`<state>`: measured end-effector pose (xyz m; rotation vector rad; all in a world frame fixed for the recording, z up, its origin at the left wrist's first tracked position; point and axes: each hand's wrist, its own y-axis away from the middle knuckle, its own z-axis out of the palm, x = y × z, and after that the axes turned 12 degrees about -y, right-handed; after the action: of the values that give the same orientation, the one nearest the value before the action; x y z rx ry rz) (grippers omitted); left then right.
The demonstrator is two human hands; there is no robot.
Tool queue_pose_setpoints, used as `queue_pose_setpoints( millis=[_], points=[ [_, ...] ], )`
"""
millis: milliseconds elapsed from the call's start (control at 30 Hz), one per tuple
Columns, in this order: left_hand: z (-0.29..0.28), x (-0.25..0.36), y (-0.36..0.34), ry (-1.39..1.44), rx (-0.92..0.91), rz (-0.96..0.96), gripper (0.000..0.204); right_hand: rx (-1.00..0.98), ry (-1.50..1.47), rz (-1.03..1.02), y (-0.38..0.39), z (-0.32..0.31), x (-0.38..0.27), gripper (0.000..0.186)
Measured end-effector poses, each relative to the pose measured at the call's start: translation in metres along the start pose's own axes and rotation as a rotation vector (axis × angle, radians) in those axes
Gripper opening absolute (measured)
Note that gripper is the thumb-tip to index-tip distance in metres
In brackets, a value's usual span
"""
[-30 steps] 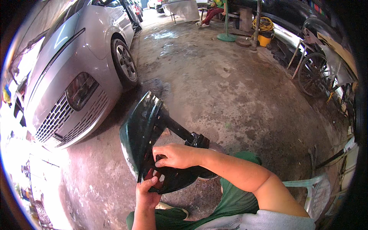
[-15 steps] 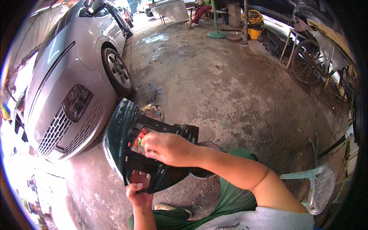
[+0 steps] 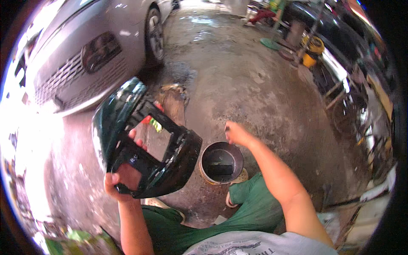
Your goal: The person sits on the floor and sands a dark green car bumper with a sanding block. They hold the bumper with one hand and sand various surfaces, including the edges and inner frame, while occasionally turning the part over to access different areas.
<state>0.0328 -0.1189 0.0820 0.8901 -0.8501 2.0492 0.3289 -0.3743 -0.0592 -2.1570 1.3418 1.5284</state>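
Note:
A glossy dark green and black molded panel (image 3: 170,174) with rectangular openings is held tilted at the left of centre. My left hand (image 3: 117,185) grips its lower left edge; some fingertips show through an opening. My right hand (image 3: 236,134) is apart from the panel, fingers closed on something small and dark that I cannot make out, above a round bucket (image 3: 221,153) with dark contents on the floor. Small red and green things (image 3: 156,125), too small to name, show behind the panel and through its opening.
A silver car (image 3: 106,25) stands at the left. My legs (image 3: 250,195) flank the bucket's near side. A seated person's red-trousered leg (image 3: 261,17), a yellow bucket (image 3: 310,59) and a green stand base (image 3: 270,43) are farther back. A bicycle wheel and clutter (image 3: 348,114) line the right.
The panel has moved left and up in my left hand. My right hand has left it and moved right, above the bucket, which now shows more fully. The view has shifted downward.

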Motion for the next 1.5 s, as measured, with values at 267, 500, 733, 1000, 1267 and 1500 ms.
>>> queue_pose_setpoints(
  millis=[267,500,733,1000,1267,1500],
  points=[
    [-0.033,-0.018,0.013,-0.031,-0.039,-0.384,0.09,-0.624,0.989,-0.032,-0.034,0.122,0.169,0.025],
    [-0.021,-0.013,0.009,-0.51,-0.173,-0.172,0.096,-0.586,1.113,0.003,-0.042,0.132,0.264,0.032],
    [-0.046,-0.005,0.017,-0.684,-0.091,-0.2,0.085,-0.482,0.913,0.016,-0.016,0.139,0.098,0.026],
    [-0.034,-0.012,0.025,-0.971,-0.22,-0.215,0.099,-0.142,-0.085,-0.239,0.041,0.074,-0.12,0.015],
    [-0.002,-0.04,0.019,-1.316,-0.513,-0.244,0.099,-0.13,-0.539,-0.353,0.09,0.058,-0.15,0.012],
    [0.0,-0.056,0.025,-1.271,-0.594,-0.341,0.095,-0.198,-0.696,-0.261,0.076,0.067,-0.134,0.014]
  ],
)
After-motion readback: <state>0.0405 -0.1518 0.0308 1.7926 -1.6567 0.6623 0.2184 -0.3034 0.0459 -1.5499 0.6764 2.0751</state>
